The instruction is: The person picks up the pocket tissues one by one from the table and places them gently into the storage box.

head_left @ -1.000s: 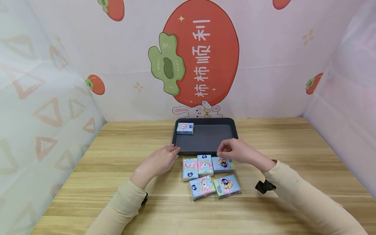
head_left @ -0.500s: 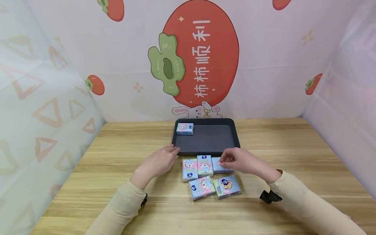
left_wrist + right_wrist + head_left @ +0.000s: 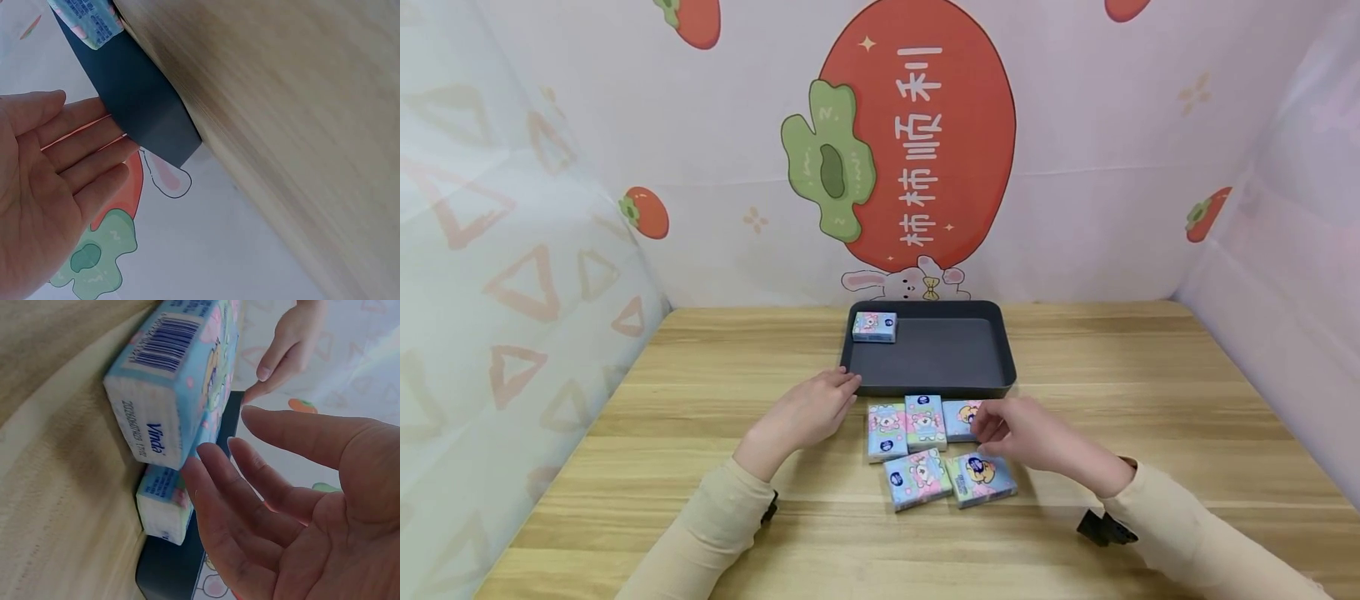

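Note:
My left hand (image 3: 808,408) lies with straight fingers at the near left corner of a dark grey tray (image 3: 936,358); the left wrist view shows its fingertips against the tray's side (image 3: 137,100). One blue and pink tissue pack (image 3: 875,327) sits in the tray's far left corner. In front of the tray, several more packs lie flat in two rows. My right hand (image 3: 1033,437), fingers loosely bent around nothing, hovers by the back-row right pack (image 3: 958,419), partly covering it, and just above the front right pack (image 3: 981,477). In the right wrist view its fingertips come close to a Vinda pack (image 3: 156,394).
The back row also has a left pack (image 3: 887,432) and a middle pack (image 3: 924,422); another pack (image 3: 917,481) lies front left. Wooden table (image 3: 737,350) spreads around them. A printed cloth backdrop (image 3: 1075,208) stands behind and along both sides.
My right hand has moved from the tray's near edge toward me and slightly right, passing over the back-row right pack. My left hand and the packs have stayed in place.

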### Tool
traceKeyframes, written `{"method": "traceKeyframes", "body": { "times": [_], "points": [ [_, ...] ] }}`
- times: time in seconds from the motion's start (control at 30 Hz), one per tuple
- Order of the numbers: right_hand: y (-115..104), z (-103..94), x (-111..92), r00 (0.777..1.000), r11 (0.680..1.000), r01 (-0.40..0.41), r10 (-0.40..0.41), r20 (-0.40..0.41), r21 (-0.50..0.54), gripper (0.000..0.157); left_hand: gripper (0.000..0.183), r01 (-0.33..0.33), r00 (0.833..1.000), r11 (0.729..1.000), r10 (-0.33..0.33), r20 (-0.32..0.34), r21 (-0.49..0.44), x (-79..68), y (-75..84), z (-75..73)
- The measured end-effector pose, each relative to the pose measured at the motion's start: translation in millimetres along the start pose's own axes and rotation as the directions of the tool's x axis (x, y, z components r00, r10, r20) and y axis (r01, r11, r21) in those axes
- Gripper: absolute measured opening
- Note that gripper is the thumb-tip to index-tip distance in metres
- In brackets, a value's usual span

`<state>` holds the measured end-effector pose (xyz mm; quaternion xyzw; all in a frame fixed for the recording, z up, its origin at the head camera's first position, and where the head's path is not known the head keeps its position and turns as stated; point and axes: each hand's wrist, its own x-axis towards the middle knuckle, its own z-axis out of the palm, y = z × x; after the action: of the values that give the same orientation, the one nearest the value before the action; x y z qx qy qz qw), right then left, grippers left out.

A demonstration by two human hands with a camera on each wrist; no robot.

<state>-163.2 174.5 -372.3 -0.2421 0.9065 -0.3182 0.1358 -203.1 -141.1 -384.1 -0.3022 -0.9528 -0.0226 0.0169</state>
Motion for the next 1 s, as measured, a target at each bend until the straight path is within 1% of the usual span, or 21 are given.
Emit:
{"method": "traceKeyframes", "body": {
  "times": [0.17,0.3,0.47,0.63,1.0],
  "points": [
    [1.1,5.0,-3.6,0.999,0.999,-0.039,0.038,-0.019,-0.018,0.02,0.037,-0.003,1.0,1.0,0.003,0.004,0.003,0.7,0.9,-0.9],
    [2.4,8.5,-5.9,0.997,0.995,-0.075,0.074,-0.017,-0.059,0.025,0.038,0.0,1.0,1.0,0.0,0.01,0.009,0.3,1.0,-0.8],
    [3.0,11.8,-9.4,0.997,0.991,-0.076,0.074,-0.019,-0.106,0.031,0.038,-0.005,1.0,1.0,0.005,0.003,0.009,0.1,0.8,-0.5],
    [2.0,12.1,-12.0,0.997,0.987,-0.082,0.083,0.002,-0.14,0.037,0.037,-0.017,1.0,1.0,0.017,-0.013,0.006,-0.1,0.4,-0.6],
    [-1.6,14.8,-12.3,0.986,0.973,-0.153,0.163,0.045,-0.173,0.037,0.038,-0.015,1.0,1.0,0.015,-0.007,0.014,0.0,0.4,-1.1]
  ]
}}
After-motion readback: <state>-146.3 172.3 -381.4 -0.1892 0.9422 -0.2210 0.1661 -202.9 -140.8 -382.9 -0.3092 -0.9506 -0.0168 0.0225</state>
